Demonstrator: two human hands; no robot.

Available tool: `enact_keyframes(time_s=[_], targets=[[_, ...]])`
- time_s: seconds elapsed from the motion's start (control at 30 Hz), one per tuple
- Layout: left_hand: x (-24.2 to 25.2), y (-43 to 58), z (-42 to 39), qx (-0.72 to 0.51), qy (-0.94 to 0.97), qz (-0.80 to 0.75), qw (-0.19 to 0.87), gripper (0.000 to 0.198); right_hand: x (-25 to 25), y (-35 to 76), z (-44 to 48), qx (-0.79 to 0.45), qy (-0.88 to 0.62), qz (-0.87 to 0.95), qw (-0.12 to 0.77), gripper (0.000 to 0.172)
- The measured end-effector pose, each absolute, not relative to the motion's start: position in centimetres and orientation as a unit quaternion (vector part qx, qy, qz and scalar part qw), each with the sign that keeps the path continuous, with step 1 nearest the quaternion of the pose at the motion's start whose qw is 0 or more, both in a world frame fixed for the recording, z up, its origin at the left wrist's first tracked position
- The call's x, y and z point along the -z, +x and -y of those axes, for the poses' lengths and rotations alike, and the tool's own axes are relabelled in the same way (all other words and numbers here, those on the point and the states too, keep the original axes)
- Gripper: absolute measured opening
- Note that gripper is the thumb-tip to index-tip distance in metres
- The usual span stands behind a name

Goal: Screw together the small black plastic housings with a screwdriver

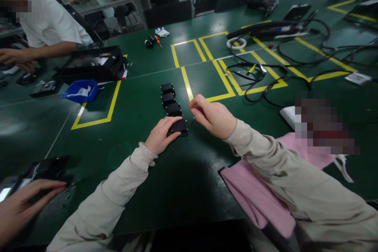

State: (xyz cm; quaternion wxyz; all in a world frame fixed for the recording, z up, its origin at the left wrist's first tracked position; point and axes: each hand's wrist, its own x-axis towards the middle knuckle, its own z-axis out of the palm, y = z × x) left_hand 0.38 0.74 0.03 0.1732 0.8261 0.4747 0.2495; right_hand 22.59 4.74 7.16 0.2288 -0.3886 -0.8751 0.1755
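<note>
Several small black boxes (168,98) with shiny screws at their corners stand in a row down the green table. The nearest black box (179,126) is held at its left side between the thumb and fingers of my left hand (161,134). My right hand (214,116) is closed, just right of that box. From its fingertips a thin dark shaft (191,121), like a small screwdriver's, points at the box's right edge. Most of this tool is hidden in my fingers, and whether its tip touches a screw I cannot tell.
A blue tray (93,93) and a black case (110,65) lie at left, near a person in white. Another person's hand (32,201) is at lower left. Black cables (279,53) cover the right back. Pink cloth (256,193) lies under my right arm.
</note>
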Motion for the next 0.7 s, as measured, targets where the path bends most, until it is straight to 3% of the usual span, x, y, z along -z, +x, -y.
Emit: enact_keyframes(time_s=[0.7], targets=[[-0.02,0.32,-0.81,-0.254,0.823,-0.472,0.190,0.043,-6.77,22.60,-4.83,-0.185,-0.398,0.867,0.236,0.024]])
